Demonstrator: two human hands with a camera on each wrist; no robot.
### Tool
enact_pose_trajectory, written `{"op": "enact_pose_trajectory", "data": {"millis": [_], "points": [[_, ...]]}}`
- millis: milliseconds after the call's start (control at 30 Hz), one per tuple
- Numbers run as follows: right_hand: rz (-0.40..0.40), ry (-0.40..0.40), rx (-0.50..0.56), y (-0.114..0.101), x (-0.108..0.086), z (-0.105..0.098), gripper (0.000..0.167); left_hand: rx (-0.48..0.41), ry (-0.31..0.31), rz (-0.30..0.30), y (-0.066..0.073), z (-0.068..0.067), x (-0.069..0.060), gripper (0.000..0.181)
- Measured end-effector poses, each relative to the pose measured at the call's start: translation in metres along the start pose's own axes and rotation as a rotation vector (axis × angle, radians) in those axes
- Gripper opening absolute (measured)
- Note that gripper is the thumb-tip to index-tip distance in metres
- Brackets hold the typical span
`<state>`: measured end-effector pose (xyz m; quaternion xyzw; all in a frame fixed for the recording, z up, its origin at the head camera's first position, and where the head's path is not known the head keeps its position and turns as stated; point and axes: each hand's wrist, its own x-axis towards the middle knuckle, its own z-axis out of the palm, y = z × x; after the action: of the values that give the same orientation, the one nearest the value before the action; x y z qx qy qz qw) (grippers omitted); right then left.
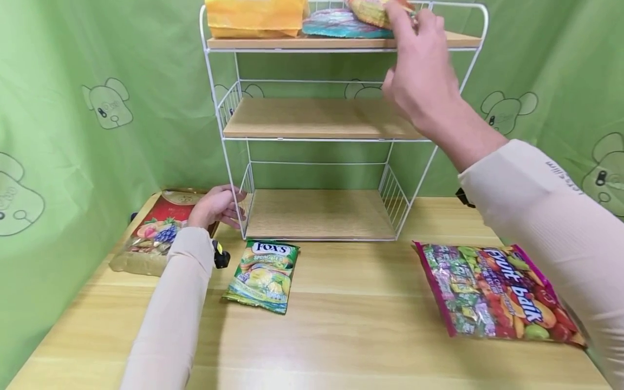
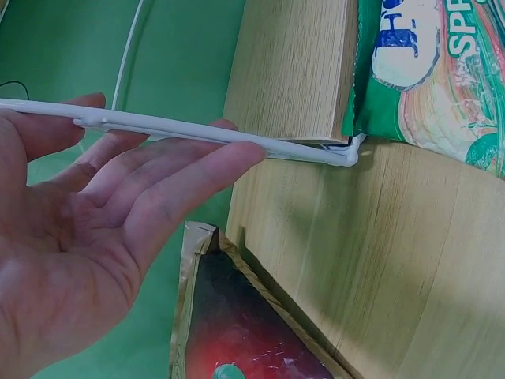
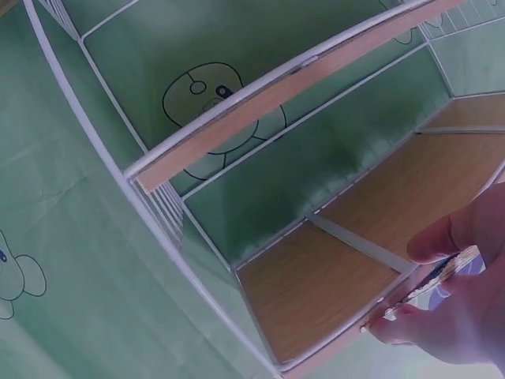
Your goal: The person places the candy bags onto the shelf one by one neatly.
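Observation:
At the top shelf board (image 1: 463,39), my right hand (image 1: 421,70) pinches a yellow-orange snack bag (image 1: 372,13), most of which lies outside the head view. In the right wrist view, the thumb and fingers (image 3: 434,237) have the bag's thin edge (image 3: 430,284) between them. Low on the left, my left hand (image 1: 219,206) touches the white wire rack's side post (image 2: 197,130), fingers mostly straight. Beside that hand lies a gold and red bag with fruit pictures (image 1: 168,225). A green Fox's candy bag (image 1: 265,276) is flat before the rack.
An orange bag (image 1: 253,19) and a teal bag (image 1: 341,24) are on the top shelf. Below are the middle board (image 1: 312,116) and bottom board (image 1: 317,214). A Fruit balik candy bag (image 1: 502,292) lies on the table right. Green cloth (image 1: 146,146) surrounds the table.

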<state>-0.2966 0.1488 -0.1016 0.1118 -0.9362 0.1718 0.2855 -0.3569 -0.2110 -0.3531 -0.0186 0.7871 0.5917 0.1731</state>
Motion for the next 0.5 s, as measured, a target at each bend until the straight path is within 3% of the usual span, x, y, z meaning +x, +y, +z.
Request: {"op": "enact_pose_trajectory", "data": {"millis": [167, 333, 500], "points": [[-0.137, 0.114, -0.093, -0.004, -0.011, 0.006, 0.089, -0.014, -0.013, 0.009, 0.001, 0.000, -0.001, 0.045], [-0.394, 0.238, -0.161, -0.008, -0.031, 0.033, 0.083, -0.019, -0.017, 0.008, 0.001, 0.002, -0.001, 0.042], [-0.539, 0.257, -0.110, -0.012, -0.057, 0.065, 0.064, -0.013, -0.028, 0.008, 0.001, 0.004, -0.001, 0.045]]}}
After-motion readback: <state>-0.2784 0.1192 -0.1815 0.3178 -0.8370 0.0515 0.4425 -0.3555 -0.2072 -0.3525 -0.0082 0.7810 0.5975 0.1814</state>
